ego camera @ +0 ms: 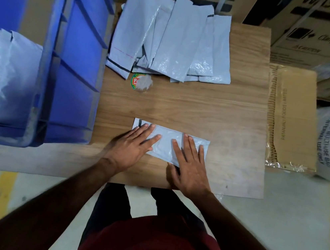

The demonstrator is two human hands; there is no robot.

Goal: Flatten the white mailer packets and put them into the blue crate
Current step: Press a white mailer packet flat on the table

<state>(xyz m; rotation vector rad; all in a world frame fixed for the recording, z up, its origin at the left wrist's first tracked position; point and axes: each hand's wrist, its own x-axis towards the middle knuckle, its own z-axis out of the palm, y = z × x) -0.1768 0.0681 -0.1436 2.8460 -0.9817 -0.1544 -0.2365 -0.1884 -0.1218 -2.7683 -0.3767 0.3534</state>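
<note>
- Both hands I see pressing flat, fingers straight: left hand and right hand on one white plastic mailer packet, at 6 o'clock on the wooden worktop.
- Loose white mailer pile lies at 12 o'clock.
- Blue plastic crate stands at 9 o'clock, holding packets.

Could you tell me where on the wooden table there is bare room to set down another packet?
Bare wood runs between the heap of white mailer packets at the far edge and the packet under both hands, and right of it. The far edge is crowded.

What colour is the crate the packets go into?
Blue. The crate stands left of the table, seen in the head view.
</note>
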